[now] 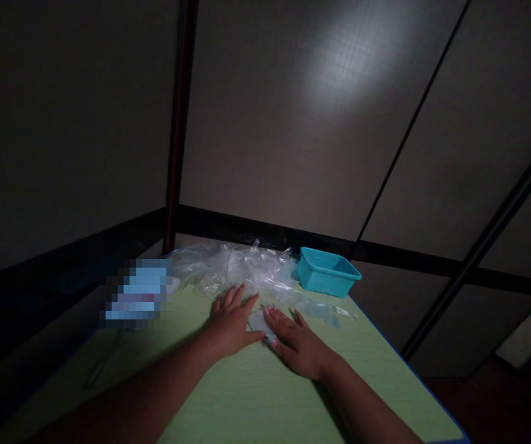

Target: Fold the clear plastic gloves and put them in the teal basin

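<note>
A small pale, flat piece [258, 322] lies on the green table between my hands; its exact kind does not show. My right hand [295, 342] rests on it with the fingers stretched out, hiding its right part. Spread out at the piece's left side is my left hand [232, 324], its thumb reaching to the near edge and its fingers pointing toward a heap of clear plastic bags [246, 262]. More thin plastic [316, 306] trails off to the right, just beyond my right hand.
A turquoise plastic basket [327, 271] stands at the table's far right edge. Some blurred-out light-blue item [140, 293] is at the left, with a thin cord loop [101, 364] near it. Dark cabinet panels [284, 135] rise behind the green table [246, 401].
</note>
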{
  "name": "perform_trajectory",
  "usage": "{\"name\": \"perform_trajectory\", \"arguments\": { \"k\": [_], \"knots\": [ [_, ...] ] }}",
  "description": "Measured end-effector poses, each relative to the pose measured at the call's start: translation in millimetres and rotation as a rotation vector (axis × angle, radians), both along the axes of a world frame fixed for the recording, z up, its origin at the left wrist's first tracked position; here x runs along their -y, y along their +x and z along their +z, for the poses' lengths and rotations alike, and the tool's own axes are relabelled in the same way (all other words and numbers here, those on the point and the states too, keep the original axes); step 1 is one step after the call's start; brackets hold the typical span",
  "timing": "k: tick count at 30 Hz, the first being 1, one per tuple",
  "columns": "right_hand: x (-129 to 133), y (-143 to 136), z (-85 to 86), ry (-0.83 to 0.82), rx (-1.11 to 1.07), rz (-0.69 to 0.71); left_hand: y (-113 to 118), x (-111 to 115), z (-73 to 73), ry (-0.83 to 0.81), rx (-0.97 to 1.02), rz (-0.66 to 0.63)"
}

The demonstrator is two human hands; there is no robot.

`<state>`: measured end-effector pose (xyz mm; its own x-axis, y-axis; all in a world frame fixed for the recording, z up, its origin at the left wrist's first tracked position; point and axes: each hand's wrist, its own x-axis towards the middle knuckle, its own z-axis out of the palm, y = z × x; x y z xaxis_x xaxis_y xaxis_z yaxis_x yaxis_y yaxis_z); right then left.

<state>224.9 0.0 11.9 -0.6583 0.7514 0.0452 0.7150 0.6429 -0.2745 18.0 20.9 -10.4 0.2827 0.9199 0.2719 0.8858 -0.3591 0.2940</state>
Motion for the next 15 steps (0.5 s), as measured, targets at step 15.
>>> {"name": "perform_trajectory", "arguments": {
  "k": [15],
  "knots": [
    [3.7,-5.9,-0.3,0.052,0.071,-0.013,1.4,27.3,24.7,0.07,0.131,-0.449]
  ]
}}
